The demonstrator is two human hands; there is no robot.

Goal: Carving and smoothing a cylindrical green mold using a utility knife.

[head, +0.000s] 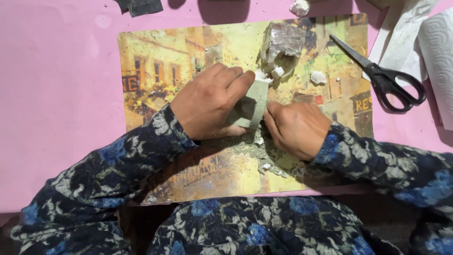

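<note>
Green block (250, 106) sits between both hands' grip (upright).

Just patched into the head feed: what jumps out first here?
Dead centre, the left hand and right hand together grip a pale grey-green block, above a heap of grey crumbs on a picture mat. Behind the block sits a crinkled clear wrapper; black scissors lie at the mat's right edge.

Bright, even light; soft shadows
</note>
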